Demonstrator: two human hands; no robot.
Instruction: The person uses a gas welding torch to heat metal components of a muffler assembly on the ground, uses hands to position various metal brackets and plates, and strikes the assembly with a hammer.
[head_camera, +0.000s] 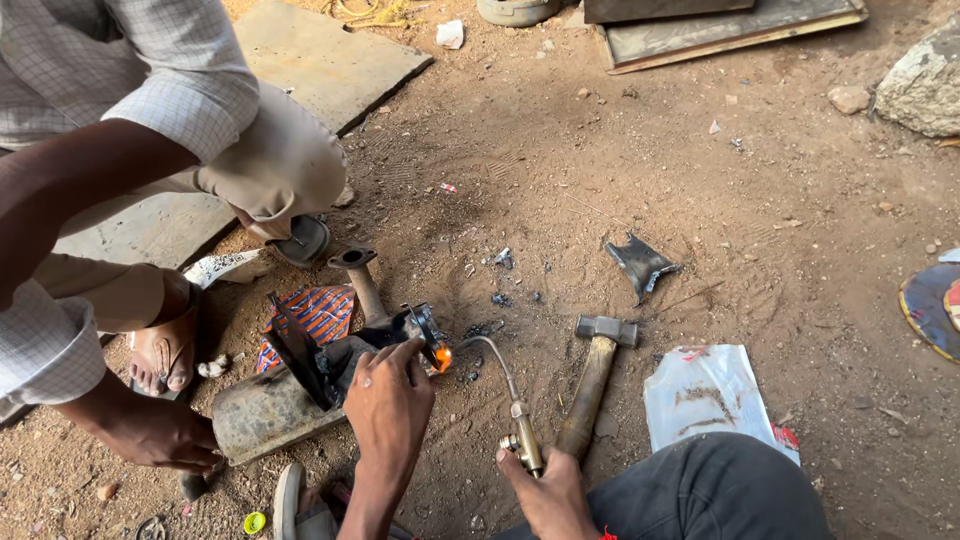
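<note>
**Me:** My right hand (545, 490) has its fingers wrapped tight on the brass valve end of the gas torch (520, 440). Its thin curved tube runs up and left to the orange glowing spot (442, 357). My left hand (385, 400) rests on top of the black metal bracket (320, 355), fingers curled down over it, just beside the glow.

**Helper:** Where does the part lie?

**Me:** On the dirt ground (600, 200), between my knees and the other person. The bracket sits on a rusty cylinder (270, 410) with a flanged pipe (358, 275) sticking up behind it. The other person's hand (160, 435) presses down by the cylinder's left end.

**Helper:** How would you do this well?

**Me:** I judge the flame should sit on the 1 joint until the colour is even, not wander. My left fingertips are very close to the hot spot, so I would slide them back along the bracket. The cylinder could roll, so the other person's grip matters. The striped orange wrapper (315, 315) lies right behind the work and could scorch.

**Helper:** Count what is around.

**Me:** 1 torch, 1 hammer (595, 375) lying just right of the torch, head away from me. 1 bent dark metal scrap (640, 265) further out, 1 white plastic bag (705, 395) by my knee, 1 big rock (925, 85) at the right edge, 2 flat concrete slabs (320, 60) on the left, and 1 small yellow-green cap (254, 522) near my foot.
</note>
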